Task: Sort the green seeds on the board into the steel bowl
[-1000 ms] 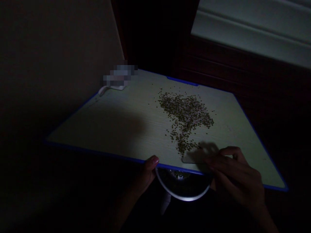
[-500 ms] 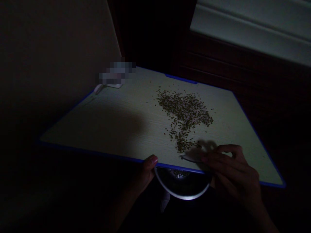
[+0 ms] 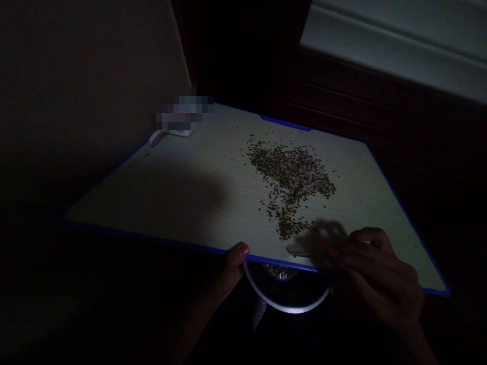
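Note:
A pile of small dark green grains (image 3: pixel 291 180) lies spread on a pale board with a blue edge (image 3: pixel 171 203). My right hand (image 3: pixel 375 276) is closed on a thin flat scraper (image 3: pixel 304 249), whose edge rests on the board just below the pile's near tip. My left hand (image 3: pixel 230 268) grips the rim of a round metal bowl (image 3: pixel 287 294) held under the board's near edge. A few grains lie inside the bowl. The scene is very dark.
A small white object (image 3: pixel 171 133) sits at the board's far left corner. A beige wall (image 3: pixel 87 86) rises on the left. Dark wooden furniture with a pale top (image 3: pixel 391 45) stands behind on the right.
My right hand and the scraper shifted slightly to the right along the board's near edge. The left hand and bowl stayed in place.

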`<state>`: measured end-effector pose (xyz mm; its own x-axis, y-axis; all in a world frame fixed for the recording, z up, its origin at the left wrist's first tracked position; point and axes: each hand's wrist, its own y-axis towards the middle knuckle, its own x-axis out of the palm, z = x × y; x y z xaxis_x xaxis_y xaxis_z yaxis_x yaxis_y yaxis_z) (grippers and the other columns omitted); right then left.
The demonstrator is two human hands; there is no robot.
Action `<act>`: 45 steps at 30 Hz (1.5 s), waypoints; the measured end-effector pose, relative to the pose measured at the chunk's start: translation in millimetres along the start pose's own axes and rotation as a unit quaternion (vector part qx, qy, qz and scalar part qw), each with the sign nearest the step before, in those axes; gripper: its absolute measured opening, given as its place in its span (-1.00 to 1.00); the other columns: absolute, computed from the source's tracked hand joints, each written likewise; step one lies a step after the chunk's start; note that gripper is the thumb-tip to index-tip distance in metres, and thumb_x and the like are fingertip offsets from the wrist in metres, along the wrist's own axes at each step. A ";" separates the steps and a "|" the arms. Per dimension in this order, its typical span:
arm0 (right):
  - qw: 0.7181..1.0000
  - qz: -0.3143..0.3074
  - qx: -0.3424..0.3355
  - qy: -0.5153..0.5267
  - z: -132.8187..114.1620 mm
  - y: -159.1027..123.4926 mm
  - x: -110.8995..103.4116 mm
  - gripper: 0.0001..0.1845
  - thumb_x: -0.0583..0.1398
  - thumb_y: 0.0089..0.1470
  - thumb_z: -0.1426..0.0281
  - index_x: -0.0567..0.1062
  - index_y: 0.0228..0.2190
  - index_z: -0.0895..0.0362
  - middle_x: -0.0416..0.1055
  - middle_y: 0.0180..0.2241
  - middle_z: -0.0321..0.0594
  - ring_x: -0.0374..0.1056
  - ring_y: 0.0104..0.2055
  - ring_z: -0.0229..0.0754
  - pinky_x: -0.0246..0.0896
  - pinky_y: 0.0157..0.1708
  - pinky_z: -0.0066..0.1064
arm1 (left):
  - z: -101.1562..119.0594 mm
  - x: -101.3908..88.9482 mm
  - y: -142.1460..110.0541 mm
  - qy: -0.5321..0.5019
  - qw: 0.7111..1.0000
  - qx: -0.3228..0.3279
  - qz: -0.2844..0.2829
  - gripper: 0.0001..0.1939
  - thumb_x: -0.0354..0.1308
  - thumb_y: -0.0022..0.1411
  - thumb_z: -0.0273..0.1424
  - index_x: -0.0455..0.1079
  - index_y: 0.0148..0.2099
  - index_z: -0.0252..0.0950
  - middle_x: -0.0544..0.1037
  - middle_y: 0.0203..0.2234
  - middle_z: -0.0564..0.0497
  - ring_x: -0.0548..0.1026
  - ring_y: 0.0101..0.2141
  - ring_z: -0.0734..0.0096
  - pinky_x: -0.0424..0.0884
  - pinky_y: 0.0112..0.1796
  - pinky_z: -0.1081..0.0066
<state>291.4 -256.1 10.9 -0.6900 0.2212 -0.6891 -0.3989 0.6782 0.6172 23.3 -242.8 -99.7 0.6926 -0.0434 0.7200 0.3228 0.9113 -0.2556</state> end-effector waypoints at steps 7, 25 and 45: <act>1.000 -0.007 0.011 0.009 2.6 -5.4 -0.9 -0.55 0.26 0.01 0.61 0.56 -0.07 0.00 0.62 -0.20 -0.23 0.50 -0.29 -0.06 0.30 -0.21 -0.06 | 0.7 3.9 -1.4 -0.018 1.000 0.004 -0.009 -0.73 0.17 0.17 -0.21 0.59 -0.33 -0.27 0.69 -0.29 -0.11 0.54 -0.04 -0.06 0.37 0.03 0.07; 1.000 0.013 0.005 0.013 -0.6 -0.2 -0.3 -0.57 0.25 0.01 0.61 0.57 -0.11 -0.02 0.61 -0.28 -0.28 0.47 -0.34 -0.11 0.25 -0.24 -0.10 | 1.0 3.3 -0.3 -0.005 1.000 0.019 0.005 -0.71 0.19 0.14 -0.18 0.58 -0.30 -0.29 0.68 -0.24 -0.13 0.47 0.04 -0.12 0.29 0.10 0.04; 0.996 -0.009 0.018 -0.086 -2.5 5.0 7.2 -0.51 0.22 0.12 0.66 0.48 0.04 0.04 0.57 -0.07 -0.18 0.34 -0.01 0.04 0.28 -0.13 -0.06 | 8.3 12.2 -1.2 0.006 0.999 0.002 0.047 -0.73 0.30 -0.02 -0.13 0.51 -0.50 -0.24 0.66 -0.44 -0.07 0.51 -0.03 -0.13 0.28 0.10 0.04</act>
<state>282.9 -252.8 10.0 -0.5672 0.3238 -0.7572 -0.3862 0.7075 0.5918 26.0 -240.9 -85.3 0.7275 0.0378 0.6851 0.2533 0.9131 -0.3194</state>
